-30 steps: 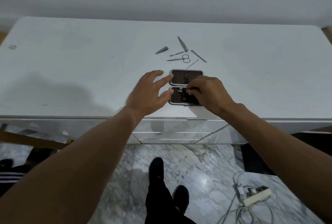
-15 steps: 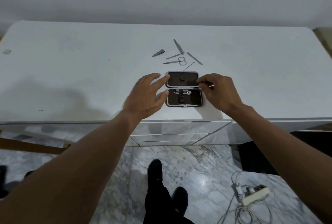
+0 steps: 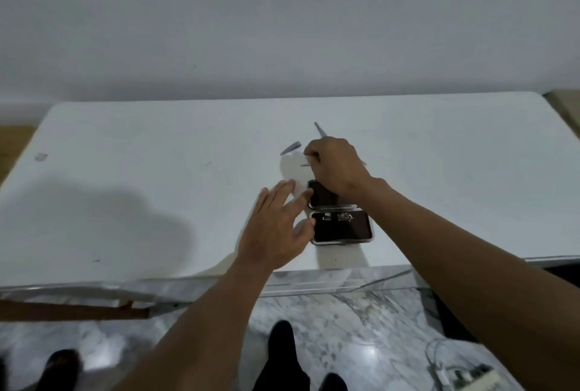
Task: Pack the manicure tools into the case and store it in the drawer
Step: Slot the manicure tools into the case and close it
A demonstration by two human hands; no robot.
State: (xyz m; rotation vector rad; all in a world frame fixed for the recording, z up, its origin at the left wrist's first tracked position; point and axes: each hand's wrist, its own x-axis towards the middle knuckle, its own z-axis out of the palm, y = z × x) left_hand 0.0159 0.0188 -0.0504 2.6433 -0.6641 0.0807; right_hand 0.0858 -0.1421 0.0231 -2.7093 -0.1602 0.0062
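We see the open case [image 3: 342,227] lying near the front edge of the white table [image 3: 141,171], a small clipper strapped in its near half. Our left hand [image 3: 276,227] rests flat, fingers spread, touching the case's left side. Our right hand [image 3: 337,167] reaches past the case over the loose tools [image 3: 290,149], fingers curled together; whether it grips one, we cannot tell.

The dark case [image 3: 342,227] lies open near the counter's front edge, one small metal tool (blurred) clipped inside. Beyond it lie loose nail clippers [image 3: 291,148] and a slim pointed tool [image 3: 320,130].
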